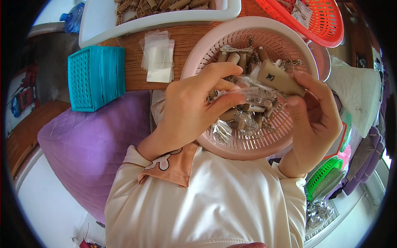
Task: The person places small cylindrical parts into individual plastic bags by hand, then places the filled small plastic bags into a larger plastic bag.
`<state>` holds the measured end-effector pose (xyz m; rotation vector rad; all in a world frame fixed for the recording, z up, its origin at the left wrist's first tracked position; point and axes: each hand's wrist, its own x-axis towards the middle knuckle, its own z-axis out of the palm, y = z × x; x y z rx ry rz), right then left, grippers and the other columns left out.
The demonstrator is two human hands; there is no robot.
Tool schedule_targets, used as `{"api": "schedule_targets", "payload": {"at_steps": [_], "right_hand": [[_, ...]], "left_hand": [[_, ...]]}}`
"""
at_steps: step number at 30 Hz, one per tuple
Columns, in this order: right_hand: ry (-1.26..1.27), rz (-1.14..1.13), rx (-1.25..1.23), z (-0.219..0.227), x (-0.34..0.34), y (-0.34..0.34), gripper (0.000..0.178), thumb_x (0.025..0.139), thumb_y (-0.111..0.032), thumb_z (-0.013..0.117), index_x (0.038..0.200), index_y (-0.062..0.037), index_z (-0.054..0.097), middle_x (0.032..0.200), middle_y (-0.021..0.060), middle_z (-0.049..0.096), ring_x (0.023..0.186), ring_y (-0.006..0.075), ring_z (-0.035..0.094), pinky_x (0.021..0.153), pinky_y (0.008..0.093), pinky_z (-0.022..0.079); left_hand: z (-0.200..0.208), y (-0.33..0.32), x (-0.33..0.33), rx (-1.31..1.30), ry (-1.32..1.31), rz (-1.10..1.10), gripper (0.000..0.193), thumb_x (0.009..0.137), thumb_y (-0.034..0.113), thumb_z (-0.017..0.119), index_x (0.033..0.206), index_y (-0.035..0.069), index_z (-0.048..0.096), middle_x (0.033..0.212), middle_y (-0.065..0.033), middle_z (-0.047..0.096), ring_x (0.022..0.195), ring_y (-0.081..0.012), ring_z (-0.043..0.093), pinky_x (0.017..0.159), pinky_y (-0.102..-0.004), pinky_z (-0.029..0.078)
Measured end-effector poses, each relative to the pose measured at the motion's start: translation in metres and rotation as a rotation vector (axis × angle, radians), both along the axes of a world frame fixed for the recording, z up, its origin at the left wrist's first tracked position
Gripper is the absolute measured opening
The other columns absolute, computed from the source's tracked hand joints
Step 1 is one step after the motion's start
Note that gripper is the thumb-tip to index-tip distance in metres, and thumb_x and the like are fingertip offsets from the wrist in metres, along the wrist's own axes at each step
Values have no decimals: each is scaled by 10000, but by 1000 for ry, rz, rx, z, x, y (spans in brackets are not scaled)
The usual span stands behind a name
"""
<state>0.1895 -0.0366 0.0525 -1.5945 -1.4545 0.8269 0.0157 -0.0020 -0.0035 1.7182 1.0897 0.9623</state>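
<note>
Over a pink slotted plastic basket [196, 53], my right hand [317, 113] pinches a tan box-shaped casing [278, 77] with a small dark square mark on its face. Clear plastic, partly blurred, lies against that casing. My left hand [188, 97] closes its thumb and fingers on a clear plastic bag [253, 91] beside the casing. Whether the casing is partly inside the bag, I cannot tell. Below both hands the basket holds several tan tube-like pieces [233, 58], small clear packets [221, 131] and thin bundled wires [237, 48].
A stack of flat clear bags [160, 62] lies on the wooden table [131, 49]. Left of it are stacked teal trays [97, 78]. Behind stands a white tub [165, 25] of tan pieces, and a red basket [328, 25] is at far right. Purple quilted cloth [95, 144] hangs left.
</note>
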Motion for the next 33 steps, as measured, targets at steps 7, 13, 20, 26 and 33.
{"api": "schedule_targets", "payload": {"at_steps": [7,13,20,26,33], "right_hand": [[124,-151,88,1,-1,-2,244,746,27,573,978,82,521,939,135,573,815,149,568,670,223,493],[138,-114,-1,3,-4,-1,255,751,25,568,990,76,495,929,120,563,824,143,562,678,225,500],[375,-117,-148,-1,-9,2,203,723,67,593,911,60,517,842,66,556,737,96,551,632,183,439],[345,-42,-246,5,-3,4,163,721,62,588,877,61,538,811,66,563,721,98,556,639,194,451],[-178,239,-126,10,3,12,199,662,89,594,855,50,563,844,73,546,747,108,538,639,202,438]], "left_hand": [[-4,0,-1,11,9,10,342,665,122,684,968,84,531,695,-50,628,560,-152,602,450,-228,433],[3,-1,2,19,11,10,343,671,121,677,978,86,527,696,-51,625,568,-165,603,462,-240,444],[3,-1,0,-7,49,-43,388,659,147,683,1008,74,531,772,-80,619,655,-196,612,528,-279,467],[8,-1,2,-86,-62,-129,435,637,104,698,1041,45,546,883,-111,616,752,-177,613,624,-256,477],[8,-6,4,41,-1,-171,423,639,134,689,1025,36,545,871,-115,606,732,-233,608,610,-278,483]]}}
